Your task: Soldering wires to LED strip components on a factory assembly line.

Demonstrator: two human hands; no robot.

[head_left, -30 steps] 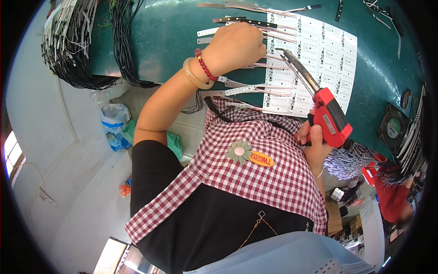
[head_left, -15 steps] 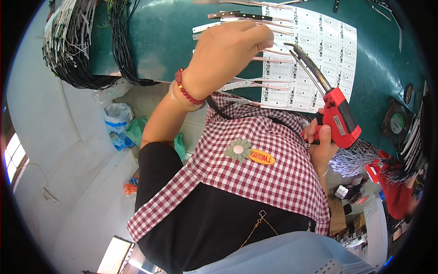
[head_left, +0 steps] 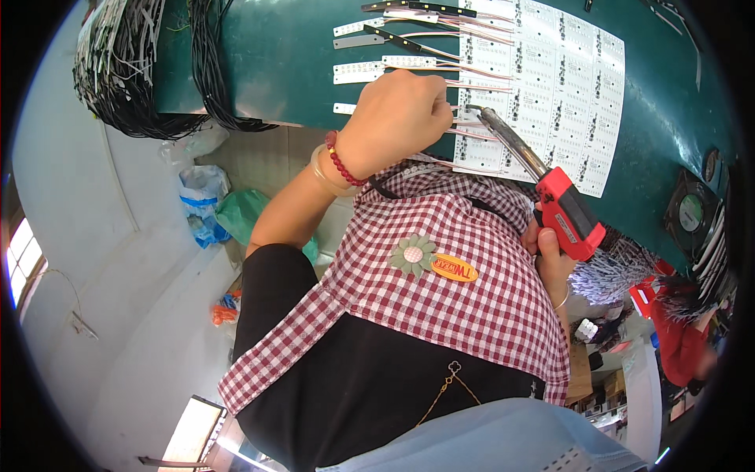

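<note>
My left hand [head_left: 403, 116] is closed in a pinch at the left edge of a white sheet of circuit boards [head_left: 543, 86]. Whatever its fingers hold is hidden. My right hand [head_left: 553, 253] grips a red and black soldering gun [head_left: 572, 216] by the handle. The gun's dark tip [head_left: 481, 112] reaches over the sheet, just right of my left fingertips. Several small light strips, among them a white one [head_left: 359, 73] and a black one [head_left: 385, 33], lie left of the sheet. Thin wires [head_left: 480, 71] run from them onto it.
Bundles of black cables [head_left: 208, 71] and black-and-white leads [head_left: 118, 86] hang over the green table's edge [head_left: 259, 86] at left. A fan [head_left: 690, 208] stands at right, near a bunch of pale wires [head_left: 609, 275]. Plastic bags [head_left: 203, 197] are below the table.
My left hand has come down toward me along the sheet's left edge. The soldering gun has shifted left and nearer, bringing its tip close to my left fingers.
</note>
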